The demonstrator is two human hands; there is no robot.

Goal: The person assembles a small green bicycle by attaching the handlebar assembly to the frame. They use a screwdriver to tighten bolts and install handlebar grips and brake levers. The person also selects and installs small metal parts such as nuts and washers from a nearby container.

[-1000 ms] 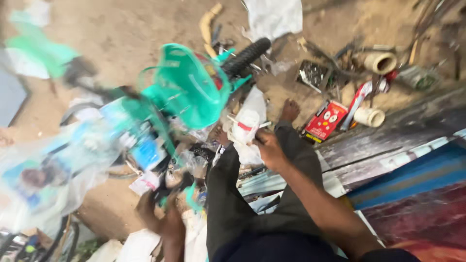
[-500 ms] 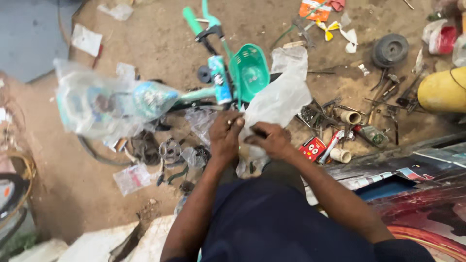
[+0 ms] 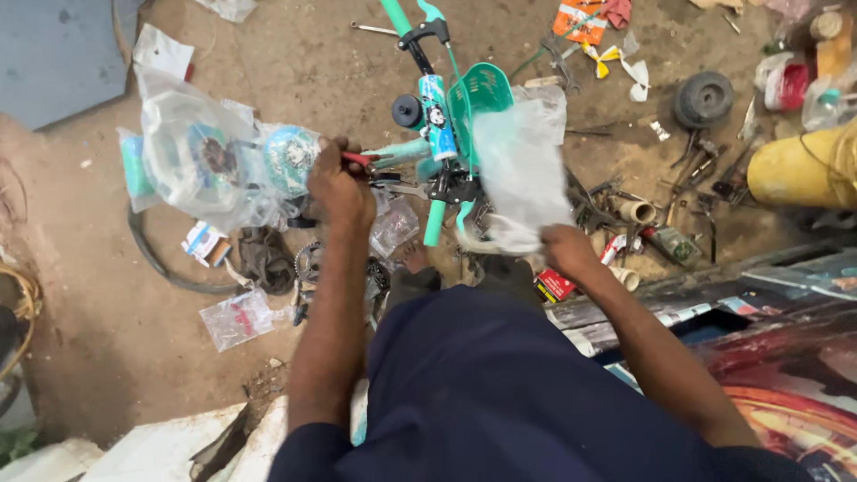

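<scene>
My left hand [image 3: 339, 187] is closed around a red-handled tool [image 3: 359, 160] that points at the teal bicycle frame [image 3: 435, 120] lying on the dirt floor. My right hand [image 3: 567, 250] grips the lower edge of a clear plastic bag [image 3: 520, 174], which hangs over the frame's right side and partly hides a teal basket [image 3: 482, 89]. A teal grip [image 3: 434, 223] sticks out below the frame, between my two hands. Plastic-wrapped wheels [image 3: 210, 161] lie just left of my left hand.
A black tyre [image 3: 165, 268], a dark rag [image 3: 263, 259] and small plastic packets [image 3: 237, 317] lie at the left. Scattered hand tools [image 3: 705, 170], a small black wheel [image 3: 703, 98] and a yellow container [image 3: 803, 165] fill the right. A printed board [image 3: 786, 357] lies at lower right.
My left hand has let go of the plastic bag and moved left, now gripping the red-handled tool at the frame. My right hand keeps the bag.
</scene>
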